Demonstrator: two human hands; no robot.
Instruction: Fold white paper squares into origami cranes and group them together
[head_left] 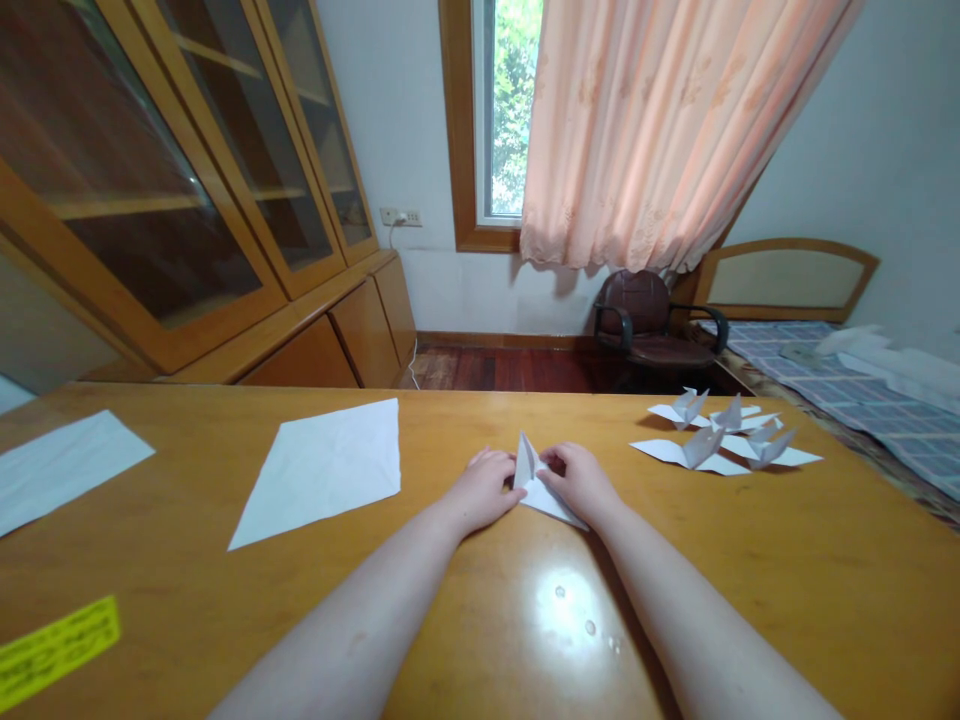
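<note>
Between my two hands, a partly folded white sheet of paper [551, 501] rests on the wooden table [465, 620]. One pointed flap of it stands upright, while a triangular part lies flat toward me. My left hand [489, 488] grips its left side, thumb at the base of the raised flap. On the other side my right hand [581, 482] pinches the paper near the fold, fingers curled. Several folded paper cranes [701, 448] with spread wings stand together to the right of my right hand.
Left of my hands lies a flat white sheet [330, 470], and another sheet [67, 465] is at the far left. A yellow label [60, 645] is at the near left. Beyond the table are a glass-door cabinet [300, 285], an office chair [637, 310] and a bed [862, 370].
</note>
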